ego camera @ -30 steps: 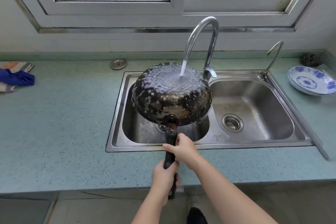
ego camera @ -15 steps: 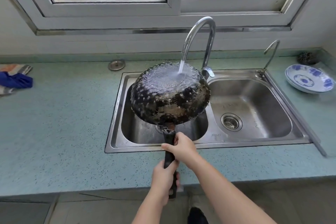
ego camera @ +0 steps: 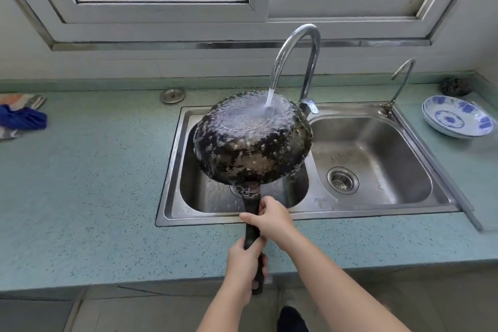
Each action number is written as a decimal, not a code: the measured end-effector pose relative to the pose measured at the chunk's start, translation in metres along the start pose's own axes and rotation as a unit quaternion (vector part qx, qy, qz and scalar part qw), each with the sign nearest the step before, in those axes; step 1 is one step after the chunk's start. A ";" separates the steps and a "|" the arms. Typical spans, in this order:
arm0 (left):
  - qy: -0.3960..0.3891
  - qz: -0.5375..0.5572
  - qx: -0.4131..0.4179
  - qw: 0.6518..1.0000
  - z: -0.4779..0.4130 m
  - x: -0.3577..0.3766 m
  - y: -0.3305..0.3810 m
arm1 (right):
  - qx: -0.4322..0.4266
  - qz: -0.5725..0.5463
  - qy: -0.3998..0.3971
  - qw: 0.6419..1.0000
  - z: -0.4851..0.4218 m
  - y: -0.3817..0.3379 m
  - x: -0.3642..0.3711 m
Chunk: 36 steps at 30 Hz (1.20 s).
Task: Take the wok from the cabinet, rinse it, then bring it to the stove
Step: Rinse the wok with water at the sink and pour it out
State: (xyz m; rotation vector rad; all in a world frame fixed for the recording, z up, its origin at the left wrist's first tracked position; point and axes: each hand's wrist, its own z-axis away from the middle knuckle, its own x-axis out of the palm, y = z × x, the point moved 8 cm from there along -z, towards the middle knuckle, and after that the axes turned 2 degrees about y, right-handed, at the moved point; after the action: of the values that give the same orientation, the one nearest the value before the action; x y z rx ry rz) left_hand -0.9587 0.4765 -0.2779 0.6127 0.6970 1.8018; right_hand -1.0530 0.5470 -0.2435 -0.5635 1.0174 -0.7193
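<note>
The blackened wok (ego camera: pixel 252 140) hangs upside down over the left basin of the steel sink (ego camera: pixel 172 170), its scorched underside facing me. Water from the tall curved tap (ego camera: pixel 296 46) runs onto the far part of that underside and spreads over it. The wok's black handle (ego camera: pixel 252 229) points toward me. My right hand (ego camera: pixel 270 217) grips the handle near the bowl, and my left hand (ego camera: pixel 245 264) grips its lower end, above the counter's front edge.
The right basin (ego camera: pixel 377 159) has a strainer drain. A small second tap (ego camera: pixel 401 81) stands behind it. Blue-and-white plates (ego camera: pixel 458 116) and a dark scourer (ego camera: pixel 455 86) sit at the right; a sink plug (ego camera: pixel 172 95) and cloths (ego camera: pixel 21 116) lie at the left on the green counter (ego camera: pixel 80 183).
The wok stays under the running water, held the same way by both hands; it has tilted only slightly. My view has shifted a little.
</note>
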 end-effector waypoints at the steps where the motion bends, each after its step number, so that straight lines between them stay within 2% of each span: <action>1: -0.004 0.006 -0.002 1.000 0.001 0.001 0.001 | 0.000 0.003 0.002 1.000 0.000 0.000 -0.001; 13: -0.002 0.005 -0.002 1.000 0.000 0.000 0.000 | 0.011 -0.010 0.008 1.000 0.001 0.005 0.001; 21: -0.067 -0.012 0.004 0.998 -0.001 0.003 0.004 | -0.012 -0.015 0.015 1.000 0.002 0.000 -0.002; 26: -0.015 -0.052 0.055 0.997 -0.003 -0.009 0.009 | -0.024 -0.019 0.008 1.000 0.003 -0.005 0.002; 36: 0.047 -0.091 0.099 0.990 0.009 -0.039 0.017 | -0.039 -0.045 -0.025 0.998 0.007 -0.019 0.030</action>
State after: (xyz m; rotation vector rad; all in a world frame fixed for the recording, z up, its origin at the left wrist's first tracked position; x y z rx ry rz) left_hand -0.9513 0.4362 -0.2632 0.5779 0.9723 1.6114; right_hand -1.0416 0.5129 -0.2438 -0.6950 0.9826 -0.7435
